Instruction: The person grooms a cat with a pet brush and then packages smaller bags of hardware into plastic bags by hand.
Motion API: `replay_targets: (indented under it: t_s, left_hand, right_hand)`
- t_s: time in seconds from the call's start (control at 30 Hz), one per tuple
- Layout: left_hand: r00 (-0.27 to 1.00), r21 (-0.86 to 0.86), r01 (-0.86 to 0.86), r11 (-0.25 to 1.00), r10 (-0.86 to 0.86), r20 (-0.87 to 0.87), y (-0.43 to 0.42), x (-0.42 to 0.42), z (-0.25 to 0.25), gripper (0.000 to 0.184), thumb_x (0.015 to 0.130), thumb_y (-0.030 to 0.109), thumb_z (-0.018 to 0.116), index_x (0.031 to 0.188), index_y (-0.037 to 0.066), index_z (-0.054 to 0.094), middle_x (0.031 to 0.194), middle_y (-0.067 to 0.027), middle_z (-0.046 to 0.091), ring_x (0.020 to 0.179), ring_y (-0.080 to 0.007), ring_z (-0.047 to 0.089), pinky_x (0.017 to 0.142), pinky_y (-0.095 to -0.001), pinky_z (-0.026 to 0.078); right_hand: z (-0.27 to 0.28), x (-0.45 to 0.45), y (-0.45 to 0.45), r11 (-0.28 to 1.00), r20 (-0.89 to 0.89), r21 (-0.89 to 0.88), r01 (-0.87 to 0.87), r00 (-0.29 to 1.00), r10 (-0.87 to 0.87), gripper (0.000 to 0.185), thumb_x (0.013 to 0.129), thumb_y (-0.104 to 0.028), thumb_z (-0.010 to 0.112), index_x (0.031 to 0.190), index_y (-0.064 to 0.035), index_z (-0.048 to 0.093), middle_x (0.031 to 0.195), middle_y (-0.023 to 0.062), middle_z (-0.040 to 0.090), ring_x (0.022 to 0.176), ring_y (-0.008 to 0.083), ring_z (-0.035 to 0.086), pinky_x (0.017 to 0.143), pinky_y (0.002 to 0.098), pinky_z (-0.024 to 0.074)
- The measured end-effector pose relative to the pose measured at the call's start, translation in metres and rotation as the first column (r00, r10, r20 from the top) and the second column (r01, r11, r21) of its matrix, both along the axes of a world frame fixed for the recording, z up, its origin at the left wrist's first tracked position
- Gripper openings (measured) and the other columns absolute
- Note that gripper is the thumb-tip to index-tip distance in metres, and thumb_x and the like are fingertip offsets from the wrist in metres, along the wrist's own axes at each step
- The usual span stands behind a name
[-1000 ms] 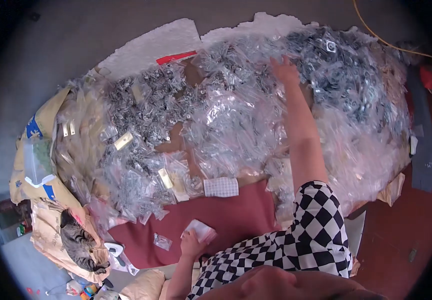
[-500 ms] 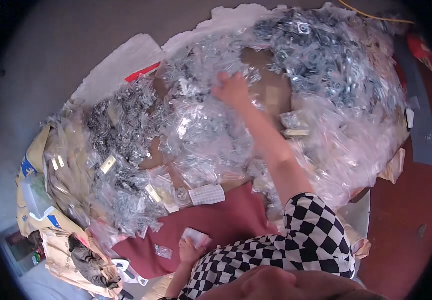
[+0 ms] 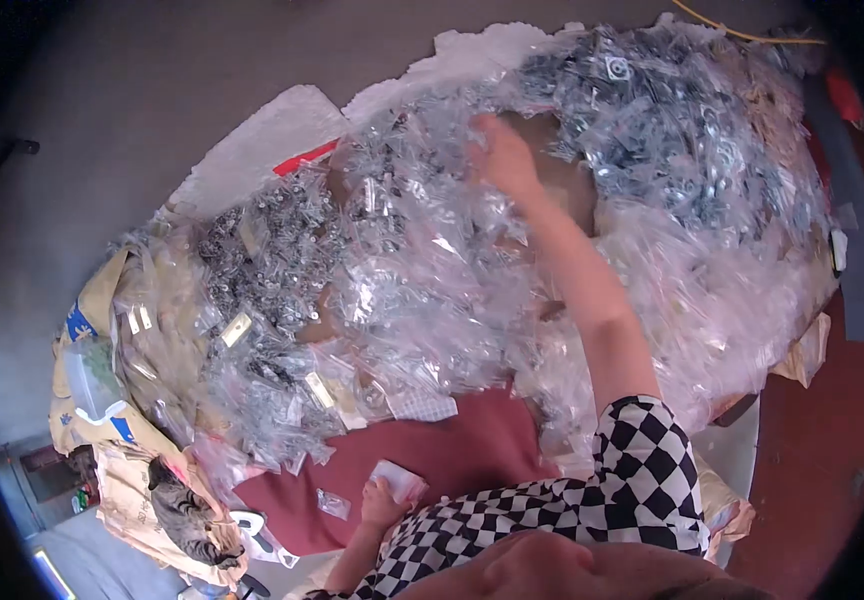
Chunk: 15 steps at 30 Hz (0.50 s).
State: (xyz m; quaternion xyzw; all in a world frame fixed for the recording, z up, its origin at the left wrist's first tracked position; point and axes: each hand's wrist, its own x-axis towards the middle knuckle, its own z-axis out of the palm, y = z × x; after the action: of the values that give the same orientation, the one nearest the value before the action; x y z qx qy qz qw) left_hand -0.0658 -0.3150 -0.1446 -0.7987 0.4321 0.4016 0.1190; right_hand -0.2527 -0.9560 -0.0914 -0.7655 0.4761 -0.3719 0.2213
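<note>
Maroon cloth [image 3: 482, 430] borders bags [image 3: 432, 290]; left hand [image 3: 381, 508] pinches packet [image 3: 404, 483]; right hand [image 3: 505, 158] beside brown gap [image 3: 570, 185], hold unclear.

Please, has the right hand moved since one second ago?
Yes. Judged against the white square piece with the dark ring, the right hand is now farther away from it, toward the left.

My short fabric sleeve [image 3: 652, 455] carries black and white checks; the flat cloth sheet [image 3: 482, 430] is maroon. My heaped clear plastic bags [image 3: 422, 290] gleam silvery grey mid-pile, bluish grey at upper right and pinkish white at lower right. The narrow flat strip [image 3: 306, 158] is red, the cord [image 3: 742, 36] yellow, the furry cat [image 3: 180, 512] grey with dark stripes.
</note>
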Motion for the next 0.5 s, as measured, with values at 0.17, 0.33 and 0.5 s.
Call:
replay_targets:
  t_s: [0.17, 0.33, 0.5]
  left_hand:
    - [1.0, 0.049, -0.024, 0.999, 0.024, -0.001, -0.004, 0.0, 0.004, 0.077, 0.064, 0.047, 0.084, 0.112, 0.002, 0.046, 0.116, -0.028, 0.049, 0.113, -0.0459, 0.05, 0.093, -0.0502, 0.047]
    - [1.0, -0.025, 0.002, 1.0, -0.002, 0.021, 0.016, 0.001, -0.016, 0.076, 0.064, 0.048, 0.083, 0.111, 0.002, 0.047, 0.112, -0.0268, 0.049, 0.109, -0.0445, 0.052, 0.091, -0.0499, 0.047]
    - [0.999, -0.014, 0.024, 1.0, -0.023, 0.038, 0.005, 0.004, -0.008, 0.077, 0.062, 0.048, 0.084, 0.112, 0.002, 0.047, 0.109, -0.026, 0.05, 0.106, -0.0442, 0.053, 0.09, -0.0493, 0.048]
  right_hand:
    - [-0.054, -0.017, -0.081, 0.758, -0.406, 0.123, 0.641, 0.729, -0.551, 0.066, 0.077, -0.04, 0.071, 0.123, 0.0034, 0.052, 0.118, 0.0263, 0.056, 0.111, 0.0439, 0.056, 0.097, 0.0457, 0.0472]
    - [-0.065, -0.023, -0.119, 0.782, -0.228, 0.065, 0.619, 0.772, -0.593, 0.078, 0.073, -0.049, 0.074, 0.128, -0.0002, 0.05, 0.127, 0.027, 0.051, 0.117, 0.0434, 0.053, 0.097, 0.0454, 0.0476]
    - [-0.059, -0.028, -0.133, 0.787, -0.376, 0.049, 0.614, 0.742, -0.555, 0.062, 0.072, -0.045, 0.075, 0.119, -0.0079, 0.059, 0.113, 0.0263, 0.061, 0.102, 0.0422, 0.062, 0.086, 0.0475, 0.0528]
